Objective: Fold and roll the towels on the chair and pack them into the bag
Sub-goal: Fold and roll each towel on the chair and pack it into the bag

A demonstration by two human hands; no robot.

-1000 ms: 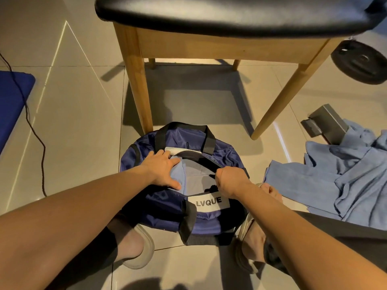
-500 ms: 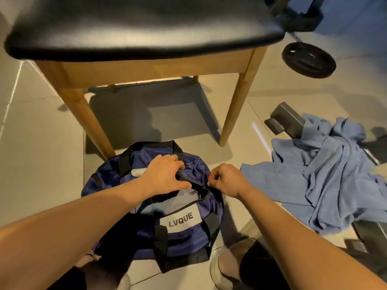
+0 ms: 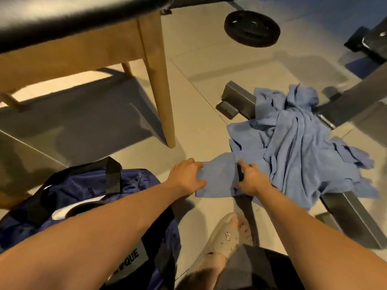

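A crumpled light blue towel [image 3: 293,147] lies on the tiled floor at the right, partly over a metal frame. Its near flat corner stretches toward me. My left hand [image 3: 186,176] grips that corner's left edge, thumb on top. My right hand [image 3: 251,178] pinches the cloth a little to the right, with a dark fold between thumb and fingers. The navy bag [image 3: 83,185], with black handles and a white label, sits on the floor at the lower left under my left forearm. The chair [image 3: 83,49], with a black seat and wooden legs, stands behind it; no towel shows on it.
A black weight plate [image 3: 252,28] lies on the floor at the back. Grey metal bench bars [image 3: 238,101] run under and beside the towel at the right. My foot in a beige slipper [image 3: 224,237] is at the bottom centre. A chair leg [image 3: 161,97] stands between bag and towel.
Both hands have left the bag's zip and moved right onto the towel on the floor. My view has swung right, so the bag now sits at the lower left.
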